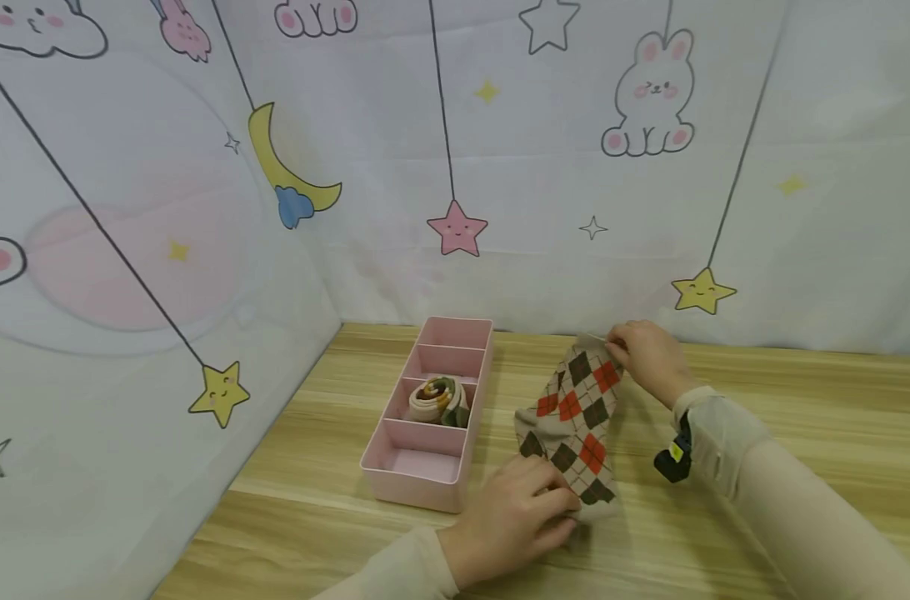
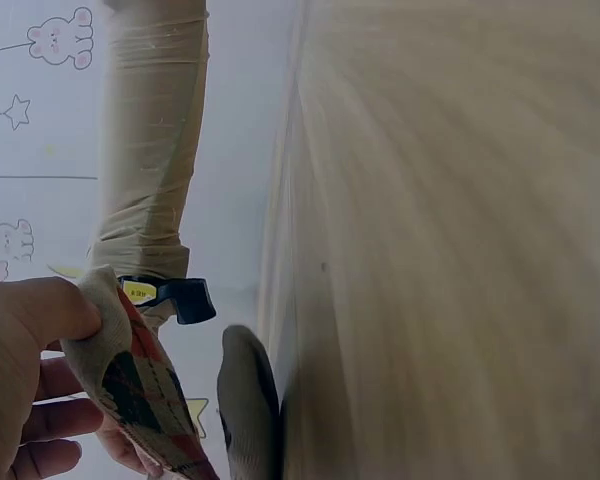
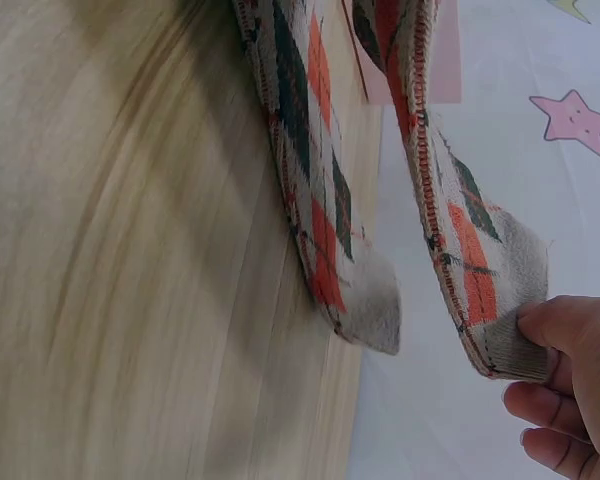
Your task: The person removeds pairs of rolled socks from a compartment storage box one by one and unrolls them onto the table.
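Note:
A pair of argyle socks (image 1: 571, 408), beige with red and dark green diamonds, is stretched between both hands over the table. My right hand (image 1: 650, 358) pinches the plain cuff of the upper sock (image 3: 470, 270) between thumb and fingers, and lifts it off the table. Below it in the right wrist view lies the other sock (image 3: 315, 190), its cuff apart from the hand. Nearer the body, my left hand (image 1: 515, 517) pinches the beige end of a sock (image 2: 105, 320) with its thumb and fingers. A second greyish sock end (image 2: 248, 400) shows near the tabletop.
Left of the socks stands a pink divided box (image 1: 372, 479) with several compartments in a row. One compartment holds a rolled sock bundle (image 1: 436, 400) in cream, brown and green. The wood-patterned table (image 1: 297, 467) meets printed cloth walls (image 1: 545, 275) behind and at left.

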A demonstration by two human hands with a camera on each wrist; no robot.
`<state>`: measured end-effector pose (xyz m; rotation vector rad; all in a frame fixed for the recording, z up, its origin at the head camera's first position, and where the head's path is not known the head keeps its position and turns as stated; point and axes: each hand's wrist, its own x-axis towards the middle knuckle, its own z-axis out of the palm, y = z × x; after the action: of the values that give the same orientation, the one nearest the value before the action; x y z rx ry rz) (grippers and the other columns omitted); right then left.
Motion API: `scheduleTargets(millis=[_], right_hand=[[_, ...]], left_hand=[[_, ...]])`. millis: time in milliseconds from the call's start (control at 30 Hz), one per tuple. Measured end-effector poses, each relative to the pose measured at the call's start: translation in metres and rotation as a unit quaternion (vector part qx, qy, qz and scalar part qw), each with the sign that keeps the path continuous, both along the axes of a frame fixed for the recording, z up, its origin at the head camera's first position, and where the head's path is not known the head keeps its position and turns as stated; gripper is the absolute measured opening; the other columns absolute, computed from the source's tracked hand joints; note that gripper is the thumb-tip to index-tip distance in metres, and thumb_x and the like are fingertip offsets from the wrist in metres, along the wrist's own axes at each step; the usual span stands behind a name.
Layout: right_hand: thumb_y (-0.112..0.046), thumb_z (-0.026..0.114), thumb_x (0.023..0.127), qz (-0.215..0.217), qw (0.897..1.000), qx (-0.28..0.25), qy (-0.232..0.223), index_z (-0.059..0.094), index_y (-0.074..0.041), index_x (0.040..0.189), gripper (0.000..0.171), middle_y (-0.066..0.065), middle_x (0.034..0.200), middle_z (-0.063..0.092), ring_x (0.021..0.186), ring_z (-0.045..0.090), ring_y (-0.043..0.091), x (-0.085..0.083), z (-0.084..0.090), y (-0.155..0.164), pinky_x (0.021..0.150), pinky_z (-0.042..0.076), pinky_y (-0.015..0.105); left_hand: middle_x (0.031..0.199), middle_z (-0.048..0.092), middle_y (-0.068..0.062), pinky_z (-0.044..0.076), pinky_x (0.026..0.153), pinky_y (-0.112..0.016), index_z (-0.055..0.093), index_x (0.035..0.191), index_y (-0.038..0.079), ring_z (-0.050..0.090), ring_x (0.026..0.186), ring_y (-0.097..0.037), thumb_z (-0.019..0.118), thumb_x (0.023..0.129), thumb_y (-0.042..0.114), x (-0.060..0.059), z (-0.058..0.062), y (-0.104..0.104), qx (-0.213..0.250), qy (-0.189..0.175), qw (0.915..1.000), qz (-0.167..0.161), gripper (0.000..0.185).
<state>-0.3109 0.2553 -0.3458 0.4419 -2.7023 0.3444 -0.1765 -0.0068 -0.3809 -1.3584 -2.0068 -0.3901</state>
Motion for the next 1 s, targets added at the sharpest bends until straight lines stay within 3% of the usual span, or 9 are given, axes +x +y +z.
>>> scheduleTargets(millis=[367,633,767,1000], right_hand=[[-0.012,0.062,0.092,-0.002,1.0,-0.003,0.002,0.069,-0.002,0.092,0.013,0.011,0.08,0.066,0.072,0.059,0.025,0.008,-0.006,0.018,0.065,0.049,0.041],[-0.012,0.062,0.092,-0.011,1.0,-0.01,-0.007,0.068,-0.005,0.086,0.011,0.007,0.074,0.064,0.064,0.054,0.017,0.011,-0.013,0.029,0.058,0.044,0.035],[-0.012,0.063,0.092,-0.019,1.0,-0.012,-0.011,0.068,-0.004,0.086,0.011,0.008,0.075,0.064,0.064,0.054,0.017,0.012,-0.016,0.034,0.057,0.044,0.034],[-0.013,0.064,0.09,-0.036,0.999,0.002,-0.011,0.07,-0.002,0.088,0.012,0.009,0.075,0.069,0.064,0.059,0.02,0.012,-0.026,0.045,0.058,0.048,0.038]], left_hand=[[0.085,0.058,0.011,0.041,0.076,-0.014,0.068,0.085,0.025,0.054,0.08,-0.002,0.074,0.081,0.027,0.004,0.001,0.019,-0.011,0.004,0.9997,-0.02,0.007],[0.086,0.059,0.01,0.043,0.078,-0.016,0.069,0.087,0.024,0.054,0.081,-0.003,0.073,0.082,0.026,0.006,-0.003,0.031,-0.025,-0.043,0.9983,-0.03,0.007],[0.086,0.06,0.01,0.043,0.081,-0.016,0.07,0.089,0.024,0.054,0.082,-0.002,0.072,0.085,0.027,0.007,-0.003,0.036,-0.044,-0.062,0.9966,-0.032,0.006],[0.086,0.058,0.012,0.039,0.079,-0.011,0.07,0.089,0.026,0.052,0.081,0.0,0.068,0.088,0.033,0.008,-0.008,0.042,-0.091,-0.051,0.9939,-0.036,0.008]])
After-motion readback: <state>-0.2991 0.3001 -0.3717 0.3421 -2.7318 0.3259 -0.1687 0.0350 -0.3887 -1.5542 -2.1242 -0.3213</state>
